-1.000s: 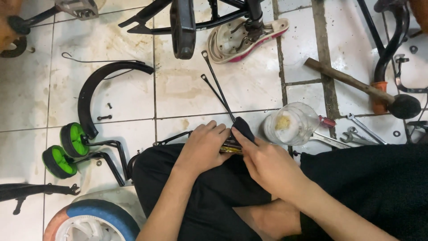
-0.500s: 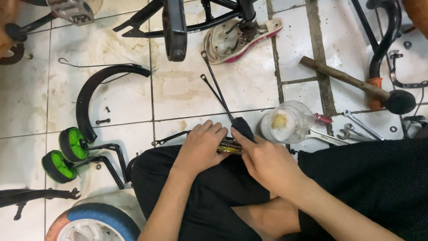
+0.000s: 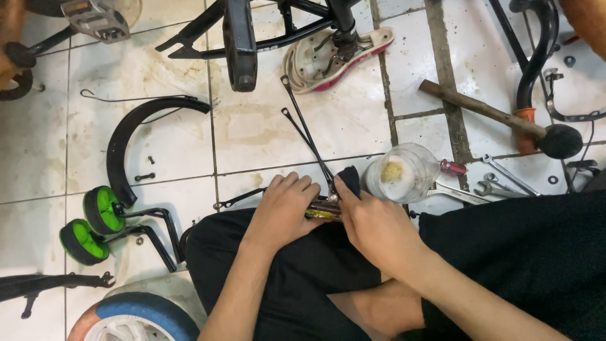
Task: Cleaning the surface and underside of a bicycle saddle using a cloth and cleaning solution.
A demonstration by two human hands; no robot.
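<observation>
Left hand (image 3: 285, 208) is closed over a small yellowish metal part (image 3: 322, 211) on the lap; right hand (image 3: 372, 224) pinches its dark end (image 3: 348, 180) (grip detail partly hidden). Thin black rods (image 3: 306, 136) run from it across the tiled floor (image 3: 252, 139). Risk: a slip of the right hand could tip the clear jar (image 3: 401, 173) just beside it.

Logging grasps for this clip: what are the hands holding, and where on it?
Both hands, left hand and right hand, grip a small dark part between them; right fingers pinch its black end.
</observation>
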